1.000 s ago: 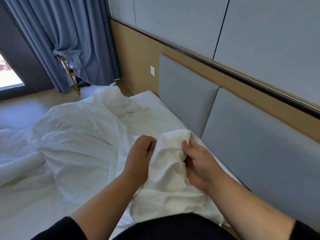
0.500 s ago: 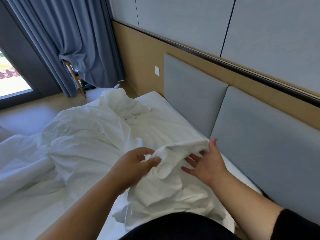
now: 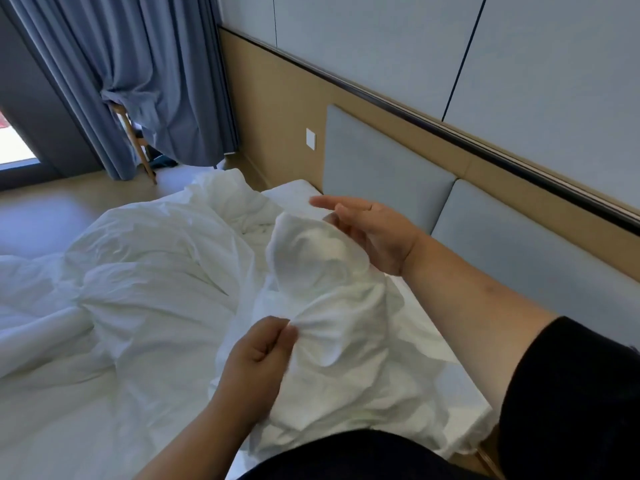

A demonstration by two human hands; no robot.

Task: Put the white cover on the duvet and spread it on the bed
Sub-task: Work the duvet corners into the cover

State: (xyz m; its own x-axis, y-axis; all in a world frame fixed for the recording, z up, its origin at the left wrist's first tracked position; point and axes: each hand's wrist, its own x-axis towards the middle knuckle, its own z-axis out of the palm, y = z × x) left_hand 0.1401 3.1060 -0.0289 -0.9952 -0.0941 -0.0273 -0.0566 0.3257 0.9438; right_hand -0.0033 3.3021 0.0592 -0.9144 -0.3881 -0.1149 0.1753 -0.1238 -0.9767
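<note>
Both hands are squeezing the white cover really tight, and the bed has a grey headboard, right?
Not quite. Only the left hand pinches the white cover. The right hand is open, fingers straight, beside the raised bunch. The head view shows it. The headboard is grey, yes.

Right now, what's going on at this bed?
A person is working on white bedding at the head of the bed. The left hand pinches a bunched fold of the white cover, while the right hand is open beside its raised end. The bedding lies crumpled, not yet spread.
</note>
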